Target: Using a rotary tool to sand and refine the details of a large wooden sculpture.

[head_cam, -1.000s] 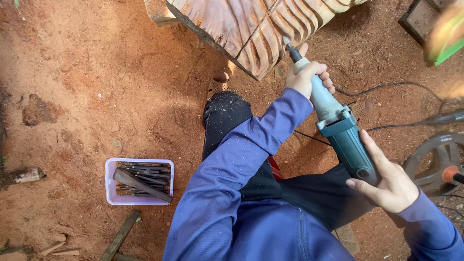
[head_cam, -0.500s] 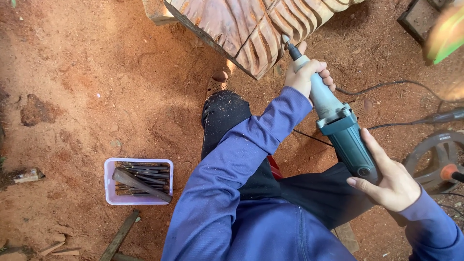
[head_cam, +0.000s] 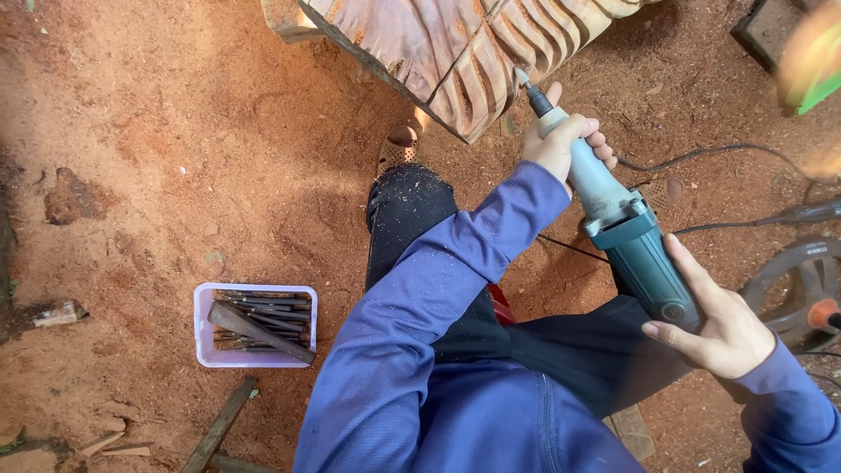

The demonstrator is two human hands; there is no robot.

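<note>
A teal and grey die grinder [head_cam: 626, 232] points up toward a carved wooden piece [head_cam: 455, 44] with deep grooves, its bit touching the carving's lower edge. My left hand [head_cam: 561, 140] wraps the slim grey neck near the bit. My right hand [head_cam: 714, 328] cups the thick teal rear body from below. Both arms wear blue sleeves dusted with sawdust. My dark trouser leg and sandalled foot [head_cam: 399, 149] lie under the carving.
A pale purple tub [head_cam: 206, 350] of several dark chisels sits on the red sawdust ground at lower left. Black cables [head_cam: 727, 153] trail right. A round grey tool [head_cam: 802, 285] with an orange knob lies at the right edge. Wood scraps [head_cam: 219, 425] lie near the bottom left.
The grinder and both hands have shifted only slightly; the bit stays against the carving's edge.
</note>
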